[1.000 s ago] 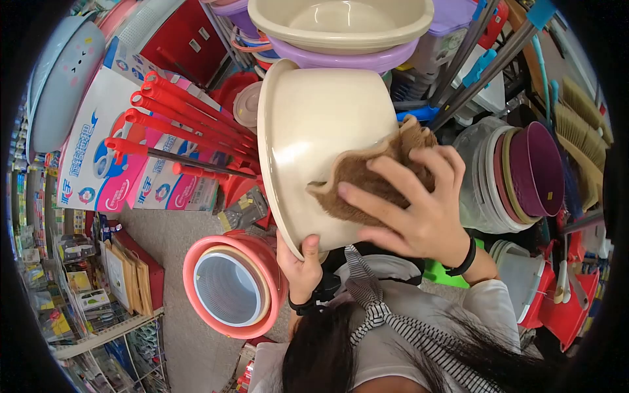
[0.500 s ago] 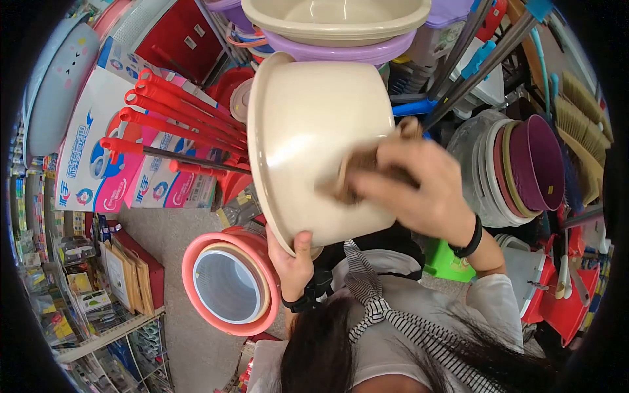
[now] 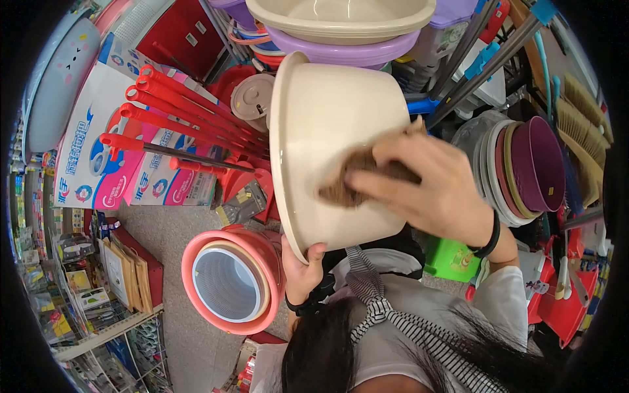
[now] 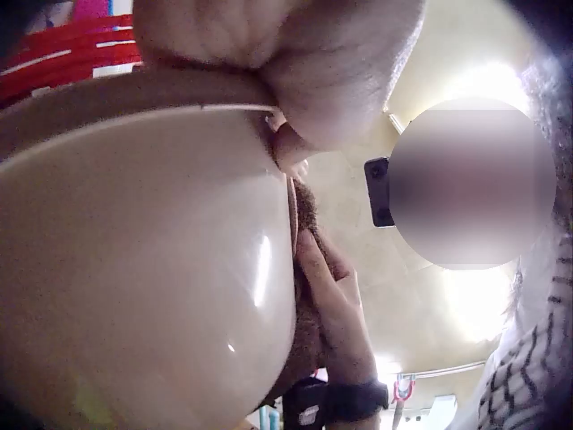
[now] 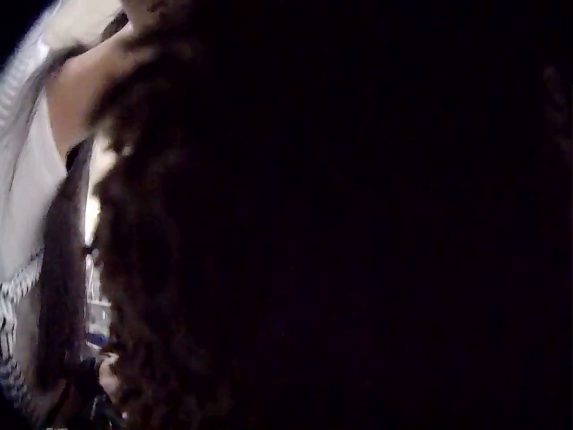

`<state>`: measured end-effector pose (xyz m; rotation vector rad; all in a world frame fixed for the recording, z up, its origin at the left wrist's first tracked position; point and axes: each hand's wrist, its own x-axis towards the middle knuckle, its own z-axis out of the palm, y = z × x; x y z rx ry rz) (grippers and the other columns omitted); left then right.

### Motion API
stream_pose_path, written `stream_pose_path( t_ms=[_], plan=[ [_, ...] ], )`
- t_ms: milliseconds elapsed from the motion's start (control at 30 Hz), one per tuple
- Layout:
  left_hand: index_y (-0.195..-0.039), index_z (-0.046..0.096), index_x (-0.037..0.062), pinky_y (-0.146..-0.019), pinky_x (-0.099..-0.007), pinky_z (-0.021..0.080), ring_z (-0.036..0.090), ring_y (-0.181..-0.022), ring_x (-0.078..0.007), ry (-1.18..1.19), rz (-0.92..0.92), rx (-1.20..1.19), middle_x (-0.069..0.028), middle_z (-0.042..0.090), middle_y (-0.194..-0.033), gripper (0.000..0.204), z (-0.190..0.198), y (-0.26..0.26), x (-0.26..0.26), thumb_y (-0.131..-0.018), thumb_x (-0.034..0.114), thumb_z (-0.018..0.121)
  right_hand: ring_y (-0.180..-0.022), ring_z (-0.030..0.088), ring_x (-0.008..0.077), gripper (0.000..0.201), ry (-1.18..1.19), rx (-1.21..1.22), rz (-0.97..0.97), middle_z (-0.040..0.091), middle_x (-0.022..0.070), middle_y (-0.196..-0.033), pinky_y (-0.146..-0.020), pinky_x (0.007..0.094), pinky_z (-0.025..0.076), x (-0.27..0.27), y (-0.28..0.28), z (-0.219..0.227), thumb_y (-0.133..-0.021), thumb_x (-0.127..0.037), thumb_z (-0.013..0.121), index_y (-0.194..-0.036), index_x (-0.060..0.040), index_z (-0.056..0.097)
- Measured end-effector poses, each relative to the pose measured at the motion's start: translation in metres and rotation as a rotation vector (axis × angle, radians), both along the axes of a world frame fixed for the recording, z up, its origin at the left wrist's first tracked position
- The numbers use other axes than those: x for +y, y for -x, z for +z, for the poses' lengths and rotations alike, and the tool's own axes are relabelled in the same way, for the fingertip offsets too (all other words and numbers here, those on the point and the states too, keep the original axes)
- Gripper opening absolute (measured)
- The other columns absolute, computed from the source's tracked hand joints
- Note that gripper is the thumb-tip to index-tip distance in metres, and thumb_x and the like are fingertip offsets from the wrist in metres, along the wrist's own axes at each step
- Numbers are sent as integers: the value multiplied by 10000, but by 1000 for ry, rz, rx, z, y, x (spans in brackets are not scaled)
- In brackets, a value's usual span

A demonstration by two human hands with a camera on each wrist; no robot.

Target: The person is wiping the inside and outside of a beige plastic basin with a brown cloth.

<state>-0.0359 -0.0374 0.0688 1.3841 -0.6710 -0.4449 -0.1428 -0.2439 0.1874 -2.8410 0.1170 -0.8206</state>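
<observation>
A cream plastic basin (image 3: 347, 124) is held tilted on its side in the head view. At its lower rim my left hand (image 3: 303, 267) grips it, the thumb on one face of the rim. My right hand (image 3: 432, 180), blurred, holds a bunched brown cloth (image 3: 350, 180) against the basin's outer wall. In the left wrist view the left hand (image 4: 295, 63) covers the basin's rim, and the right hand (image 4: 336, 287) shows past the wall with the cloth. Dark brown fuzz of the cloth (image 5: 152, 269) fills most of the right wrist view.
Nested pink and grey buckets (image 3: 190, 288) stand on the floor at left. Red-handled poles (image 3: 190, 108) lean by printed boxes (image 3: 85, 150). Behind are stacked basins (image 3: 341, 29); at right, stacked purple and white buckets (image 3: 538, 164), brushes (image 3: 580, 124) and a green container (image 3: 452, 259).
The right hand, spread over the cloth a second ago, now has it bunched and has slid along the wall. The basin shifted left a little, then back right.
</observation>
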Motion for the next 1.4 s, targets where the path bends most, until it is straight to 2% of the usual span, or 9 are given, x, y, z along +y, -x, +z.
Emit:
stream_pose_path(
  t_ms=[367, 433, 533, 700, 833, 900, 1000, 1100, 1400],
  plan=[
    [-1110, 482, -52, -602, -320, 495, 635, -648, -204, -51, -19, -184, -103, 655, -806, 560, -30, -4, 25, -851, 383, 721, -752, 566, 146, 416, 259, 101, 97, 576, 9, -978, -612, 265, 421, 23, 2, 10, -679, -162, 627, -1093, -153, 662],
    [-905, 644, 2, -621, -349, 508, 665, -653, -288, -160, -158, -119, -128, 663, -699, 255, -17, -3, 27, -794, 205, 751, -736, 567, 149, 393, 115, 133, 64, 578, 14, -956, -599, 274, 431, 20, 8, 17, -668, -158, 653, -1060, -163, 673],
    [-784, 668, 24, -617, -348, 509, 666, -663, -301, -256, -307, -93, -127, 657, -691, 149, -15, -5, 27, -788, 160, 729, -762, 581, 130, 365, 128, 107, -41, 527, 9, -885, -600, 264, 434, 7, 10, 17, -708, -154, 607, -1071, -159, 642],
    [-1059, 620, -3, -691, -332, 520, 689, -737, -291, -285, -528, -275, -164, 685, -823, 264, 5, -15, 25, -824, 87, 699, -736, 552, 140, 408, 217, 48, -84, 541, 21, -909, -596, 265, 421, 22, 16, 9, -683, -184, 613, -1087, -130, 637],
    [-1284, 471, -12, -742, -307, 522, 696, -827, -236, -190, -465, -323, -169, 682, -955, 517, 27, -6, 28, -833, 76, 708, -730, 529, 130, 412, 207, 85, -5, 558, 20, -952, -581, 261, 384, 38, 24, 6, -705, -199, 593, -1109, -124, 628],
    [-1398, 314, -37, -881, -304, 478, 625, -1030, -197, -141, -458, 2, -172, 619, -1138, 666, 37, 4, 27, -907, 248, 662, -739, 519, 126, 409, 240, 133, 42, 564, 20, -970, -596, 265, 372, 47, 28, 2, -739, -210, 577, -1135, -122, 624],
    [-1426, 235, -68, -991, -328, 403, 520, -1180, -210, 95, -371, 352, -173, 522, -1270, 786, 43, 11, 14, -942, 460, 560, -751, 516, 126, 405, 271, 173, 122, 562, 18, -971, -605, 264, 373, 59, 31, 0, -753, -213, 575, -1144, -120, 621],
    [-1422, 231, -84, -1047, -339, 340, 453, -1252, -219, 119, -422, 267, -172, 474, -1331, 870, 46, 9, 3, -931, 593, 469, -759, 515, 127, 395, 298, 145, 173, 555, 12, -956, -609, 264, 373, 65, 32, -7, -762, -220, 575, -1141, -118, 618],
    [-1387, 322, -108, -926, -306, 434, 563, -1085, -190, 39, -286, 20, -154, 574, -1215, 710, 44, 12, 14, -972, 441, 501, -726, 567, 169, 353, 166, -75, -78, 530, 5, -873, -603, 296, 458, 20, 21, 2, -690, -173, 622, -1041, -173, 653]
  ],
)
